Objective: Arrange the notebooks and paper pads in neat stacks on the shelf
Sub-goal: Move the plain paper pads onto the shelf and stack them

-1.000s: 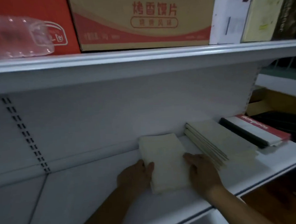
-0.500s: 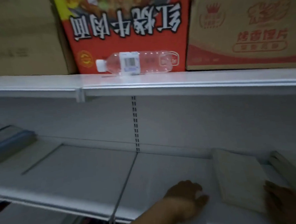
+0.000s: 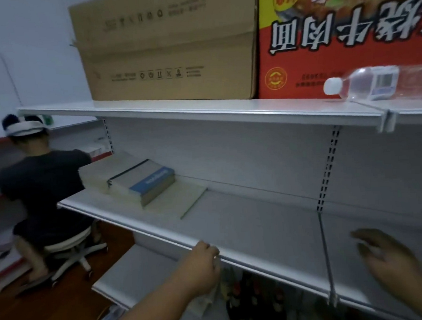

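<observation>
The notebooks [image 3: 142, 181] sit in a stack near the left end of the middle shelf [image 3: 257, 221], toward its back edge, well apart from both hands. A grey-and-blue cover lies on top, and the stack rests partly on a wide flat pad [image 3: 182, 200] that spreads out to its right. More pale pads [image 3: 95, 173] lie just beside the stack on its left. The stack's long axis runs at a slant, from the shelf's front-left toward its back-right.

The left hand [image 3: 203, 263] rests at the front edge of the shelf, its fingers [image 3: 215, 255] curled closed over the lip and holding nothing else. The right hand [image 3: 386, 258] hovers over the shelf past the vertical divider rail [image 3: 326, 251], blurred, fingers spread open and empty.

From both hands the stack lies up and to the left, and the left hand is clearly the nearer one. A reach for it would probably go along the shelf toward the left end, with the left hand arriving first at the stack's near short end. The right hand would have to cross the rail and most of the bare shelf.

Above, a brown carton [image 3: 167, 47], a red carton [image 3: 345, 37] and a lying water bottle [image 3: 377, 82] fill the top shelf. A seated person [image 3: 40, 188] works at the far left.
</observation>
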A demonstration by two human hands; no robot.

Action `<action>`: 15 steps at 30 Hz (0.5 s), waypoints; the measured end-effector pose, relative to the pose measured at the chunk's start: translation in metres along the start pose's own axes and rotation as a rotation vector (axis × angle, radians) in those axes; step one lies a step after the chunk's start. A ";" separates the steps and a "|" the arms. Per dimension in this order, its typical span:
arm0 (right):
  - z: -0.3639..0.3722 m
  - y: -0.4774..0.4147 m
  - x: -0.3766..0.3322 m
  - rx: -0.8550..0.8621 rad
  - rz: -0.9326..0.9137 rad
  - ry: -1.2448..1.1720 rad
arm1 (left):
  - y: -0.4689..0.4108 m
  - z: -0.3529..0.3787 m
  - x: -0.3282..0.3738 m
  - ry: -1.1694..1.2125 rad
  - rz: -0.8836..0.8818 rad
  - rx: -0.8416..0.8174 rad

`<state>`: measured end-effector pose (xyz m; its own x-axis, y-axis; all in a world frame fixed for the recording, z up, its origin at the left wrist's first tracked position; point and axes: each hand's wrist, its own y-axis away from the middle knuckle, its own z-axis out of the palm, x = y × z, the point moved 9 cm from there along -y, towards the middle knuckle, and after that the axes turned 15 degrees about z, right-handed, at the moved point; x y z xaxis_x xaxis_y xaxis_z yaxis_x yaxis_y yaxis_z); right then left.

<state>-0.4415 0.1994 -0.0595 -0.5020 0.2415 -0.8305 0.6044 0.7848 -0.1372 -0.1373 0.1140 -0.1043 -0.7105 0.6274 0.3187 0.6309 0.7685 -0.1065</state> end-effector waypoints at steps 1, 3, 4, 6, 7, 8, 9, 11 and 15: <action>0.022 0.002 -0.011 -0.071 0.049 -0.059 | 0.002 -0.005 -0.010 0.008 0.005 0.008; 0.077 0.023 -0.045 -0.299 0.085 0.015 | 0.005 -0.016 -0.030 0.037 -0.004 0.040; 0.119 0.025 -0.048 -0.417 0.143 -0.084 | 0.005 -0.022 -0.041 0.047 -0.016 0.060; 0.194 0.022 -0.055 -0.579 0.357 -0.291 | 0.005 -0.034 -0.066 0.063 -0.047 0.091; 0.223 0.023 -0.066 -0.638 0.419 -0.331 | 0.006 -0.040 -0.079 0.071 -0.065 0.098; 0.248 0.020 -0.082 -0.688 0.426 -0.344 | 0.007 -0.047 -0.090 0.068 -0.081 0.101; 0.267 0.017 -0.095 -0.714 0.466 -0.367 | 0.007 -0.055 -0.100 0.059 -0.093 0.099; 0.298 0.003 -0.112 -0.730 0.577 -0.476 | 0.007 -0.071 -0.121 0.063 -0.130 0.097; 0.360 -0.020 -0.137 -0.688 0.749 -0.668 | 0.009 -0.091 -0.158 0.127 -0.222 0.077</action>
<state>-0.1620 -0.0555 -0.1372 0.3703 0.5821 -0.7239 0.0523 0.7650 0.6419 0.0092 0.0103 -0.0704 -0.7810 0.4255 0.4571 0.4350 0.8958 -0.0907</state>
